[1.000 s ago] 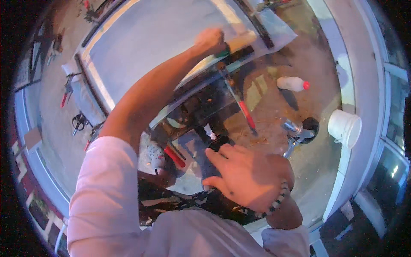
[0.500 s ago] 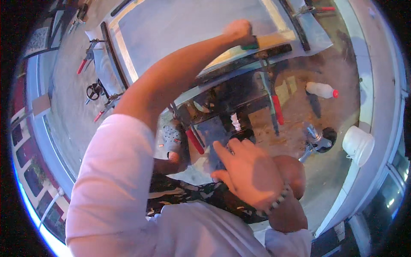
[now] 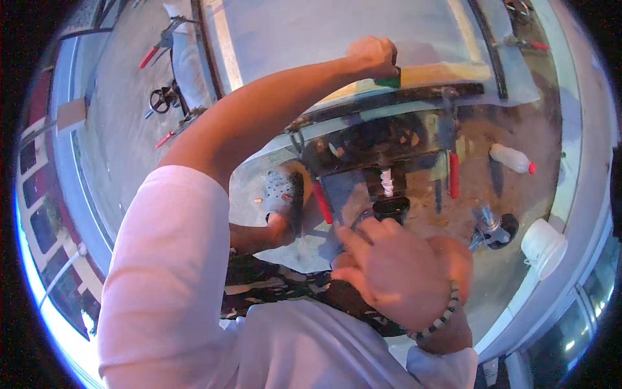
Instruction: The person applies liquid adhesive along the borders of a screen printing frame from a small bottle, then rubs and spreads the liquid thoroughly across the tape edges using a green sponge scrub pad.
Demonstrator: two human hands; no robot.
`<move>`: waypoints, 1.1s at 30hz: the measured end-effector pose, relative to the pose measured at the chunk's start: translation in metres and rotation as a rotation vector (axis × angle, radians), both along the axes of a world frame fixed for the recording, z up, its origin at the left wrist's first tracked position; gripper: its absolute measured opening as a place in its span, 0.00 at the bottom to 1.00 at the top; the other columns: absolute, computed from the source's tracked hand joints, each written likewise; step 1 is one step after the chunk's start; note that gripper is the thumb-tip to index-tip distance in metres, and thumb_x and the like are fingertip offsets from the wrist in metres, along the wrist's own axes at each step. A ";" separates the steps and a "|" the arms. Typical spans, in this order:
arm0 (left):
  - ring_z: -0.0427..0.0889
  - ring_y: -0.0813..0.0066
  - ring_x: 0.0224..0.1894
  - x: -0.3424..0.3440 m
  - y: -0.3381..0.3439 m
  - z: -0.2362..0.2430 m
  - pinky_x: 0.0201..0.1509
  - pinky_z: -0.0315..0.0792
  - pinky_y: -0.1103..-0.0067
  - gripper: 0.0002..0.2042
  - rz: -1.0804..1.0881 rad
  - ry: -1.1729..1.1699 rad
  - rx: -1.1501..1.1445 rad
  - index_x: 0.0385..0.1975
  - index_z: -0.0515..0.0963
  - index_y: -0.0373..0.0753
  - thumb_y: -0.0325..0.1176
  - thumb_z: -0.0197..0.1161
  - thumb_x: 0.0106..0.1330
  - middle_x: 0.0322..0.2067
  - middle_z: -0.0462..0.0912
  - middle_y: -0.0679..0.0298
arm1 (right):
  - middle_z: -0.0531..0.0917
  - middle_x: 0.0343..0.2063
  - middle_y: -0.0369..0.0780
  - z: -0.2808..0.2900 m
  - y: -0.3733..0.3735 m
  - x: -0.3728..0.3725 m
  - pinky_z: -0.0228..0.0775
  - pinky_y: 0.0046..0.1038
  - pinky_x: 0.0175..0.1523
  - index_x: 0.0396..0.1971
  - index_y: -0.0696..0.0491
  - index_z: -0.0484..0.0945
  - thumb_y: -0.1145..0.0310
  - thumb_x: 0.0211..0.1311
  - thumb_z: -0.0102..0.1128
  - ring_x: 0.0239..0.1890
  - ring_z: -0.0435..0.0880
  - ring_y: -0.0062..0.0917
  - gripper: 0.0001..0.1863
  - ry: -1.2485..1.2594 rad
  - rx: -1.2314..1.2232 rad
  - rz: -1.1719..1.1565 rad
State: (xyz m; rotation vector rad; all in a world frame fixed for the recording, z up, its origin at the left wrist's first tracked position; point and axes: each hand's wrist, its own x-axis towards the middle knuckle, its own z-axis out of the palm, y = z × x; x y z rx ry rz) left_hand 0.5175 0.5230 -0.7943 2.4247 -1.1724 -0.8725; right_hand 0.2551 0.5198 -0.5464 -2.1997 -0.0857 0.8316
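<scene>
My left arm (image 3: 259,110) reaches across to a wide pale sheet (image 3: 324,32) with a cream-yellow border. My left hand (image 3: 372,57) is closed around a small dark-topped block with a green lower part (image 3: 389,82). That block is at the border along the sheet's near edge, and the fingers partly hide it. Beside my bent knee, nearer to my body, my right hand (image 3: 402,275) holds nothing, its thumb and forefinger apart. A beaded bracelet (image 3: 440,319) circles the right wrist.
Dark bars (image 3: 408,97) and clamps with red handles (image 3: 322,202) line the sheet's edges. A grey clog (image 3: 283,192) is on my foot below. To the right are a white bottle with a red cap (image 3: 510,158), a metal wheeled fitting (image 3: 495,228) and a white bucket (image 3: 543,248).
My view has shifted, so the sheet and clamps appear farther right. Relative to the sheet's near right corner, my left hand has moved left with the block. The right hand stays near the knee.
</scene>
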 end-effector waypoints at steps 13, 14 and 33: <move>0.86 0.52 0.35 0.013 0.296 0.030 0.42 0.79 0.64 0.15 0.291 -0.016 0.121 0.33 0.84 0.38 0.44 0.68 0.55 0.31 0.86 0.51 | 0.80 0.33 0.46 0.003 -0.028 0.013 0.75 0.36 0.39 0.48 0.56 0.80 0.63 0.52 0.70 0.34 0.82 0.41 0.23 -0.064 -0.002 -0.182; 0.86 0.52 0.36 0.010 0.280 0.029 0.43 0.79 0.64 0.15 0.326 0.028 0.066 0.34 0.84 0.38 0.43 0.68 0.55 0.31 0.86 0.51 | 0.80 0.33 0.47 0.000 -0.030 0.012 0.75 0.35 0.39 0.48 0.57 0.79 0.65 0.52 0.70 0.34 0.82 0.42 0.23 -0.076 0.023 -0.179; 0.82 0.78 0.32 0.021 0.353 0.088 0.37 0.75 0.79 0.15 0.659 0.253 -0.081 0.40 0.83 0.33 0.40 0.69 0.63 0.32 0.86 0.63 | 0.82 0.32 0.38 -0.227 -0.303 -0.297 0.71 0.35 0.47 0.38 0.58 0.79 0.55 0.72 0.53 0.36 0.80 0.29 0.19 0.051 -0.541 -1.340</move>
